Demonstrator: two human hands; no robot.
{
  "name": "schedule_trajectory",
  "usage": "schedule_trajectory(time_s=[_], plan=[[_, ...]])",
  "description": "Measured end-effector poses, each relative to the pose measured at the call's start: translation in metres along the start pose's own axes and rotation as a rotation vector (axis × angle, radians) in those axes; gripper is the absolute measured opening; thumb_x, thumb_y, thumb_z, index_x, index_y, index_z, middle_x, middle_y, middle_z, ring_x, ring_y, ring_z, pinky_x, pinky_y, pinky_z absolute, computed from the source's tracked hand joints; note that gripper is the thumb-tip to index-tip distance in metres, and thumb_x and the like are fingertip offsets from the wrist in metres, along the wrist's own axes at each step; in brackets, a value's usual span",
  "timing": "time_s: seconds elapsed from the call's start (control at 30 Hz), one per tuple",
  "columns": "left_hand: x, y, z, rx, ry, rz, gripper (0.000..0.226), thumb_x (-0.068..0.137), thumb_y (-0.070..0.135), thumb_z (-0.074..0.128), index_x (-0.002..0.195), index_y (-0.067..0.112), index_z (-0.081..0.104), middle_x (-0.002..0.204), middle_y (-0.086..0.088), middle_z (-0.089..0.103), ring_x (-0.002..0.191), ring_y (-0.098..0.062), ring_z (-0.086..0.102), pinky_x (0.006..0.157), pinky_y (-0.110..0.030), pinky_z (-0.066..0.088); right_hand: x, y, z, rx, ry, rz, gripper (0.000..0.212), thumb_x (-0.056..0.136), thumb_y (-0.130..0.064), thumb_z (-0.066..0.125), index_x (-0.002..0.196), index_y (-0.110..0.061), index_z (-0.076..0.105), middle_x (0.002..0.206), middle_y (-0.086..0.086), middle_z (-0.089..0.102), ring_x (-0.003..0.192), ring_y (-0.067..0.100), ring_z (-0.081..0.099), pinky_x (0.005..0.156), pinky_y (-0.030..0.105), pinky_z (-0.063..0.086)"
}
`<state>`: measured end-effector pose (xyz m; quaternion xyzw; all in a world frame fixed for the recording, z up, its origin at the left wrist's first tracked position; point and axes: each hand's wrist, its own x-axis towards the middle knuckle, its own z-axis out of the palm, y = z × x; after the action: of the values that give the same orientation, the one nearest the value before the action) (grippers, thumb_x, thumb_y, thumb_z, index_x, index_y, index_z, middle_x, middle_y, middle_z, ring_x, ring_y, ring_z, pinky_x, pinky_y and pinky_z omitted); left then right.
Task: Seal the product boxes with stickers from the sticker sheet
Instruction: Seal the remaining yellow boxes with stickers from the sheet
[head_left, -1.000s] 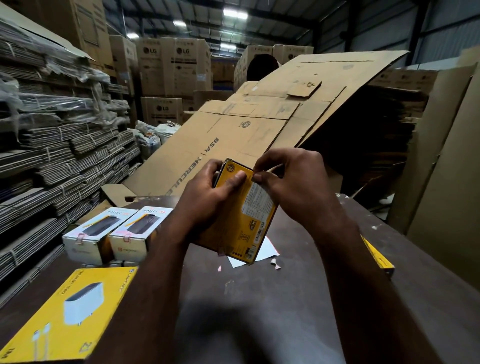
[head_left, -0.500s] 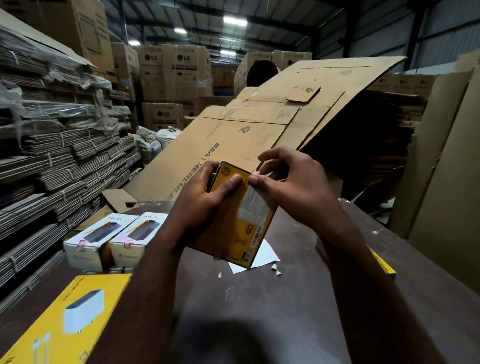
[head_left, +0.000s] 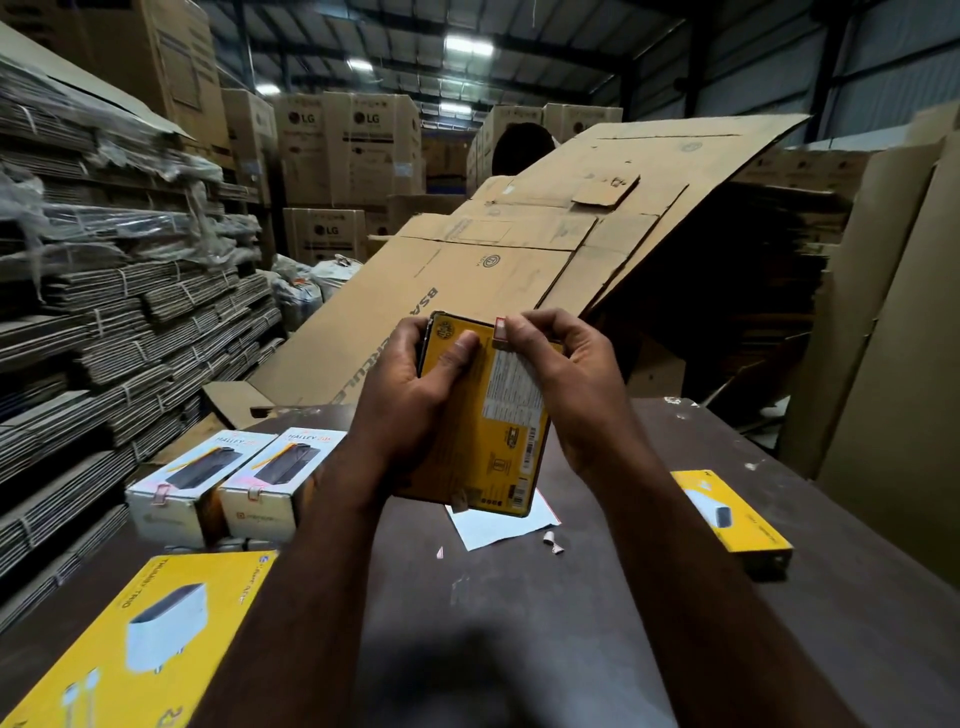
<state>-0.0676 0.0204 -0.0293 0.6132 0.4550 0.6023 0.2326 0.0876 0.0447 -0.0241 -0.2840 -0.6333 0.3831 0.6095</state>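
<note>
Grips yellow product box in left hand, tilted above the counter. Pinches small sticker at box's top edge with right hand. Hovers over white sticker sheet lying on counter.

Yellow product box, red-and-white sticker, white sticker sheet, dark brown table, tan cardboard

Bare table runs down the middle to the near edge. Two white boxes block the left edge, a flat yellow box the near-left corner, and a smaller yellow box the right edge. A white sheet and paper scraps lie mid-table, with the held product box above them. Leaning cardboard walls off the far edge.
</note>
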Motion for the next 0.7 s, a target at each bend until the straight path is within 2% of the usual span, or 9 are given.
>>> schedule_trajectory(time_s=[0.07,0.2,0.33,0.4,0.47,0.57,0.63,0.7], plan=[[-0.001,0.001,-0.001,0.011,0.023,-0.001,0.050,0.080,0.055,0.057,0.115,0.020,0.055,0.104,0.001,0.069,0.096,-0.017,0.069,0.088,-0.045,0.056,-0.001,-0.001,0.002,0.050,-0.024,0.016,0.019,0.098,-0.033,0.057,0.091,-0.018,0.065,0.084,-0.006,0.064,0.081,0.010,0.064,0.070,0.029,0.055],[-0.001,0.001,0.000,0.018,0.040,0.000,0.047,0.078,0.061,0.058,0.111,0.027,0.055,0.104,0.002,0.069,0.097,-0.018,0.069,0.090,-0.050,0.055,-0.002,-0.001,0.003,-0.028,-0.015,-0.019,0.028,0.081,-0.037,0.076,0.101,-0.022,0.063,0.102,0.004,0.069,0.093,0.018,0.070,0.075,0.032,0.061],[-0.002,0.000,0.004,-0.006,0.046,0.010,0.042,0.078,0.063,0.058,0.105,0.032,0.054,0.105,0.002,0.069,0.099,-0.018,0.068,0.091,-0.052,0.054,-0.002,0.001,0.001,0.000,0.026,-0.033,0.019,0.086,-0.028,0.076,0.099,-0.021,0.065,0.104,0.009,0.070,0.095,0.023,0.071,0.076,0.037,0.062],[-0.002,0.000,0.004,-0.006,0.043,-0.006,0.049,0.074,0.068,0.056,0.107,0.032,0.054,0.107,0.002,0.069,0.100,-0.018,0.068,0.091,-0.051,0.054,-0.001,0.001,0.000,-0.008,0.012,-0.015,0.016,0.090,-0.029,0.071,0.101,-0.018,0.065,0.104,0.009,0.069,0.096,0.025,0.070,0.078,0.039,0.061],[-0.001,0.000,0.005,0.023,0.046,-0.033,0.049,0.078,0.068,0.056,0.110,0.030,0.055,0.105,0.003,0.069,0.100,-0.018,0.068,0.087,-0.044,0.055,0.000,0.002,0.000,0.002,-0.009,0.006,0.014,0.095,-0.028,0.063,0.100,-0.016,0.066,0.102,0.008,0.068,0.095,0.023,0.068,0.079,0.038,0.059],[-0.001,0.002,0.008,0.158,0.122,-0.047,0.038,0.091,0.056,0.057,0.107,0.021,0.058,0.091,0.007,0.066,0.086,-0.012,0.065,0.064,-0.024,0.046,0.000,0.001,0.002,0.062,-0.017,0.037,0.025,0.103,-0.022,0.047,0.101,-0.005,0.065,0.094,0.007,0.066,0.087,0.016,0.063,0.073,0.028,0.053],[-0.004,0.005,0.012,0.220,0.181,-0.035,0.043,0.086,0.060,0.059,0.101,0.019,0.058,0.083,0.008,0.063,0.075,-0.004,0.060,0.056,-0.018,0.039,-0.001,-0.001,0.004,0.075,-0.014,0.018,0.034,0.103,-0.027,0.045,0.103,0.000,0.066,0.093,0.006,0.068,0.086,0.016,0.064,0.074,0.027,0.053],[-0.005,0.006,0.016,0.238,0.233,-0.015,0.047,0.081,0.063,0.063,0.102,0.022,0.056,0.082,0.009,0.062,0.072,0.002,0.057,0.054,-0.012,0.038,-0.001,-0.002,0.005,0.057,-0.019,-0.002,0.039,0.094,-0.037,0.047,0.101,-0.004,0.067,0.095,0.005,0.070,0.089,0.020,0.065,0.078,0.033,0.055]])
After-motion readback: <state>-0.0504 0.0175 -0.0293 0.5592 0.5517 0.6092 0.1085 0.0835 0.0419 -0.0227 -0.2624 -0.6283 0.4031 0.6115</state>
